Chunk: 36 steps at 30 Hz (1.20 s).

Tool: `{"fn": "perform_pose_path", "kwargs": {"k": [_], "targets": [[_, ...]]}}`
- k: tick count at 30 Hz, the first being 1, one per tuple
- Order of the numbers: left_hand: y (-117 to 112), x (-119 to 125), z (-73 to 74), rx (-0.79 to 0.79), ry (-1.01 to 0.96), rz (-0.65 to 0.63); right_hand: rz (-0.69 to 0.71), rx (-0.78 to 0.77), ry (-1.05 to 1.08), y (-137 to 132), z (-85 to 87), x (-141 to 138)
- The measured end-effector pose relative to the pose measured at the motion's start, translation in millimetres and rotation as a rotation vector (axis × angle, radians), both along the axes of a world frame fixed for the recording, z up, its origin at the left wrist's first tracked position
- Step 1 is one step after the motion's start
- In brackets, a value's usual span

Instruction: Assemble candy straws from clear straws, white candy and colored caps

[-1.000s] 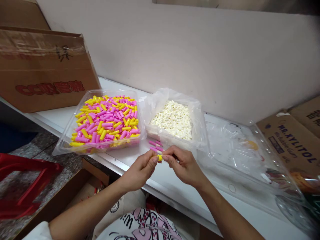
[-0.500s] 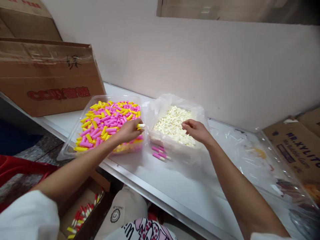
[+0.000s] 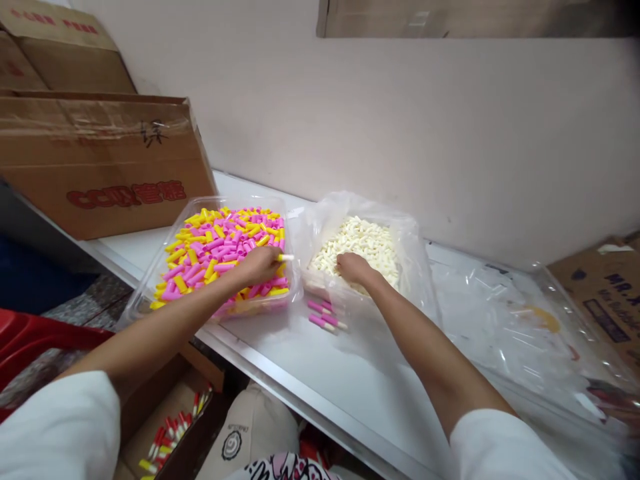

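My left hand (image 3: 260, 265) rests in a clear tray (image 3: 150, 288) full of pink and yellow caps (image 3: 215, 250). Its fingers are closed on a small white and yellow piece (image 3: 285, 257) that sticks out towards the right. My right hand (image 3: 353, 267) reaches down into a bag-lined tray (image 3: 320, 223) of small white sticks (image 3: 373, 243), fingers curled among them; what they hold is hidden. Three pink-capped sticks (image 3: 325, 316) lie on the white table in front of that tray.
Brown cardboard boxes (image 3: 100, 160) stand at the left, another (image 3: 607, 300) at the right. Crumpled clear plastic (image 3: 505, 320) covers the table's right side. Below the table edge (image 3: 300, 387), a box holds red and yellow capped sticks (image 3: 167, 437). A red object (image 3: 30, 337) sits lower left.
One second ago both hands pinched a yellow piece together at the table's front. They have since parted: left into the cap tray, right down into the white sticks.
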<state>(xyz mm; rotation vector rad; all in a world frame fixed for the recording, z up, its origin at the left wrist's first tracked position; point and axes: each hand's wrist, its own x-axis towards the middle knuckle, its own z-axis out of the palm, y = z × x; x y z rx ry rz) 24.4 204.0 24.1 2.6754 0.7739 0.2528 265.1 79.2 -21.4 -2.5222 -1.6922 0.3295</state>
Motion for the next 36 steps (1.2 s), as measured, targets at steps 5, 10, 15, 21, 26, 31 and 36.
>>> {"fn": "perform_pose_path", "kwargs": {"k": [5, 10, 15, 21, 26, 31, 36], "targets": [[-27.5, -22.3, 10.8, -0.835, -0.512, 0.174, -0.031, 0.122, 0.031, -23.2, 18.7, -10.9], [-76.9, -35.5, 8.1, -1.311, -0.831, 0.173, 0.031, 0.560, 0.523, -62.6, 48.2, -61.9], [-111.3, -32.2, -0.7, -1.353, -0.859, 0.092, 0.096, 0.631, 0.767, -95.0, 61.3, -112.7], [-127.7, -33.1, 4.2, -1.379, -0.831, -0.014, 0.034, 0.651, 0.875, -113.1, 66.9, -129.7], [-132.5, -39.8, 4.5, -1.261, -0.719, -0.055, 0.064, 0.674, 0.877, -119.3, 70.7, -134.1], [-131.2, -46.3, 6.6, -1.063, -0.517, -0.112, 0.142, 0.692, 0.752, -122.2, 74.6, -133.4], [-132.5, -49.7, 15.4, -0.863, -0.413, -0.237, 0.240, 0.658, 0.670, -124.3, 80.4, -133.9]]}}
